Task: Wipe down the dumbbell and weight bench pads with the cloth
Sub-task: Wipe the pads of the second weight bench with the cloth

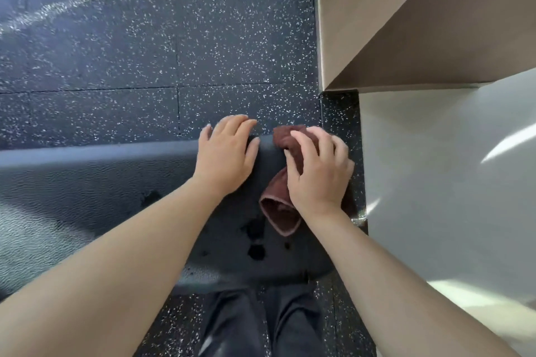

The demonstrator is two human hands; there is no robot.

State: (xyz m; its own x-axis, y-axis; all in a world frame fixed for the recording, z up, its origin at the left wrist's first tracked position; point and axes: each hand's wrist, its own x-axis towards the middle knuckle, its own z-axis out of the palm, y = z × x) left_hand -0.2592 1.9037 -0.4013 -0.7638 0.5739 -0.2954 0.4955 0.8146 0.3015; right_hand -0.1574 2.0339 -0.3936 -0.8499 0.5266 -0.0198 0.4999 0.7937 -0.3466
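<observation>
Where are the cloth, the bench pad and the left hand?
cloth [280,216]: head view, on its hemmed lower corner below the right hand.
bench pad [87,191]: head view, on the bare textured top, left of the arms.
left hand [224,158]: head view, on the back of the hand, flat on the pad.

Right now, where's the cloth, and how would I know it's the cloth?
Find the long dark bench pad crossing the speckled floor. At its end by the pale wall, the right hand presses down on a bunched cloth. It is the only reddish-brown, soft thing there; everything around it is black or grey.
</observation>
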